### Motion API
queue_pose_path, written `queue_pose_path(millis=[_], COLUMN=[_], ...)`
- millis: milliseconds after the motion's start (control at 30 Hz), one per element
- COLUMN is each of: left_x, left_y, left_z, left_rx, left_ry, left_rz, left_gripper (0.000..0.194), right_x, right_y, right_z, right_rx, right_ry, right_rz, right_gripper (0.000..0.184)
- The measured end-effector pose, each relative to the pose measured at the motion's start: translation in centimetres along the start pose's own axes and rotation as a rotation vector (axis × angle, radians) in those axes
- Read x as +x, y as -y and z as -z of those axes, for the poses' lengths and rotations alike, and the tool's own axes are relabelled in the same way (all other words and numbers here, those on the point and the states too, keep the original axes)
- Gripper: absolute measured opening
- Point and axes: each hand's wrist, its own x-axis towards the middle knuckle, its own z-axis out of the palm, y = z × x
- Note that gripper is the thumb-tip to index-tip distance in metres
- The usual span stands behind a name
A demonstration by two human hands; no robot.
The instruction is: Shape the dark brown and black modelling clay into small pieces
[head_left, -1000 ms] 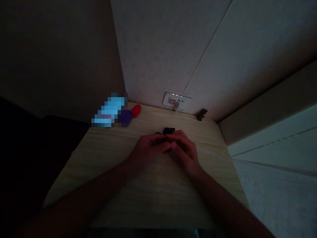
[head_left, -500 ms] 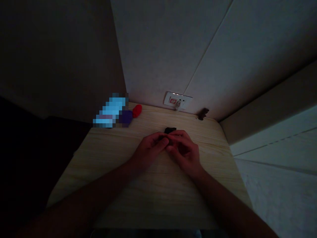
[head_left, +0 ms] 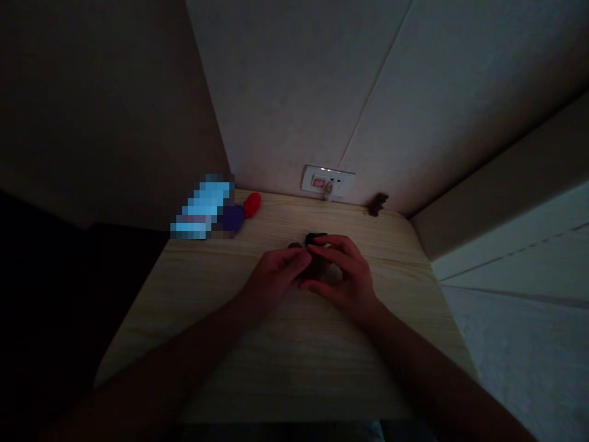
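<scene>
Dim light; both bare hands were together over the middle of a pale wood-grain table (head_left: 276, 368). A small dark brown lump (head_left: 319, 265) lay between them, partly hidden by the fingers; its full shape could not be made out.

Left hand (head_left: 276, 276): thumb and fingers together, clamped on the near left side of the brown lump, the thumb uppermost. Right hand (head_left: 347, 276): thumb and fingers curved around the other side of the lump, thumb low, forefinger high, with a gap between them. Whether the right fingertips pressed on it or only lay against it, could not tell.

Just beyond the left fingers, a dark round piece (head_left: 294, 245) showed in part. Near the right fingertips, on the far side, a black lump (head_left: 315, 238) rested on the table; contact with the fingers unclear.

Far left of the table: a red lump (head_left: 252, 204) just beside a purple lump (head_left: 233, 217), and next to that a bright blue patch (head_left: 200, 212), pixelated, detail unreadable. Far right, by the wall (head_left: 294, 92): a brown jagged piece (head_left: 378, 204). A socket plate (head_left: 345, 183) with a plug (head_left: 328, 189) was set in the wall above the table's back edge.
</scene>
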Motion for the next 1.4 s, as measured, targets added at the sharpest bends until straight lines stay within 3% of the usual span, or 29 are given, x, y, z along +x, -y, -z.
queue_pose_path(millis=[200,400,633,767,867,1000,1133,1300,1400], left_x=[-0.1,-0.1,-0.3,-0.1,0.0,0.1,0.0,-0.2,-0.2], left_y=[0.0,-0.1,-0.4,-0.4,-0.3,-0.2,-0.1,-0.1,-0.1], left_z=[0.5,0.3,-0.1,0.3,0.5,0.2,0.0,0.4,0.3], left_rx=[0.108,0.018,0.153,0.194,0.243,0.227,0.202,0.314,0.334], left_ry=[-0.039,-0.071,0.047,0.047,0.038,0.035,0.018,0.093,0.120], left_rz=[0.021,0.043,0.081,0.081,0.076,0.085,0.130,0.157,0.132], left_gripper=[0.026,0.021,0.026,0.021,0.019,0.028,0.032,0.019,0.017], right_x=[0.1,0.1,-0.2,0.0,0.1,-0.1,-0.3,-0.2,-0.1], right_y=[0.2,0.4,-0.1,-0.2,-0.3,-0.5,-0.8,-0.7,-0.5], right_z=[0.0,-0.1,0.0,-0.1,-0.3,-0.5,-0.8,-0.7,-0.5], right_rx=[0.021,0.008,-0.037,-0.041,-0.029,0.006,0.141,0.170,0.150], right_ry=[0.035,0.046,0.082,0.117,0.137,0.064,0.002,0.172,0.221], right_rz=[0.036,0.073,0.103,0.117,0.123,0.073,-0.044,-0.002,0.015], right_gripper=[0.062,0.064,0.059,0.062,0.054,0.043,0.044,0.058,0.054])
